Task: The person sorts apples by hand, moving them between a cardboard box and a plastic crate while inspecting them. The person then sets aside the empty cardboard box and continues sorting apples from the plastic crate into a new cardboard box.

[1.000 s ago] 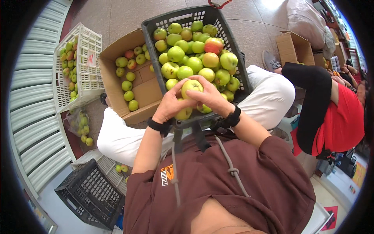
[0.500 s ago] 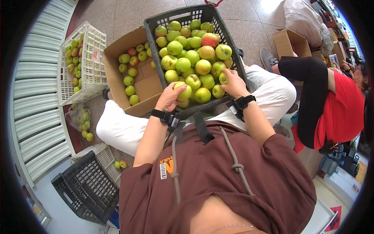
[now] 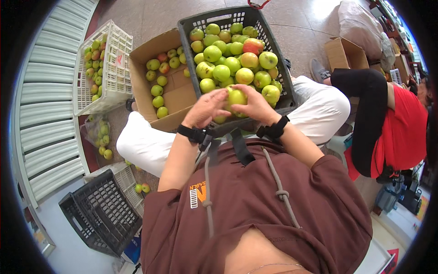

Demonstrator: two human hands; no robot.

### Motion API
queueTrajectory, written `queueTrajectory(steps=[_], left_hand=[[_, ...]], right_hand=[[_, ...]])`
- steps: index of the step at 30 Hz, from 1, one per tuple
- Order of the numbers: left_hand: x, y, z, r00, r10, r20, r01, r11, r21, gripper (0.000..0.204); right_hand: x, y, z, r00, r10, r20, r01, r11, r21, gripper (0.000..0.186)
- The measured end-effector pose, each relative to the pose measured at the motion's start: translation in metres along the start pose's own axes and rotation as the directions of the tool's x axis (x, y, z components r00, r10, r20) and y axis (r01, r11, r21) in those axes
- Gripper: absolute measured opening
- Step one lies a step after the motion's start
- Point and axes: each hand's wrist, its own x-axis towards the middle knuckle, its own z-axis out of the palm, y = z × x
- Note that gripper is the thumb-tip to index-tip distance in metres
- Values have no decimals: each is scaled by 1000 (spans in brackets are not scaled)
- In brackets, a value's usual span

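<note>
The right hand [image 3: 255, 107] was holding a yellow-green apple [image 3: 237, 97], with its fingers and thumb around it. The left hand [image 3: 206, 108] was open and a little bent, close by on the left side of the apple. I could not tell if it touched the apple. The apple was up over the near end of a big dark crate [image 3: 188, 54], between the person's knees. Lots of green apples and some red ones [image 3: 253, 46] filled that crate. Just left of it was a brown box [image 3: 175, 98] with a few apples inside. Further left, a white crate [image 3: 116, 77] had more apples. On the right sat another person in a red top [image 3: 399, 137].
</note>
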Motion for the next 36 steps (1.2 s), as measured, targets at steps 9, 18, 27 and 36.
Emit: queueTrajectory(steps=[9,18,27,36], left_hand=[[-10,61,-119,877,228,-423,-260,966,-18,21],[-12,102,-228,621,192,-760,-293,956,1,13],[22,42,-314,356,-127,-926,314,949,-10,54],[69,-38,-373,431,-69,-900,733,609,305,67]], right_hand=[[3,25,2,989,-44,-145,-15,923,-383,52],[27,-14,-36,995,-91,-49,70,944,-323,33],[91,-31,-21,991,-132,38,137,949,-285,33],[104,-20,-17,991,49,123,-10,955,-296,34]])
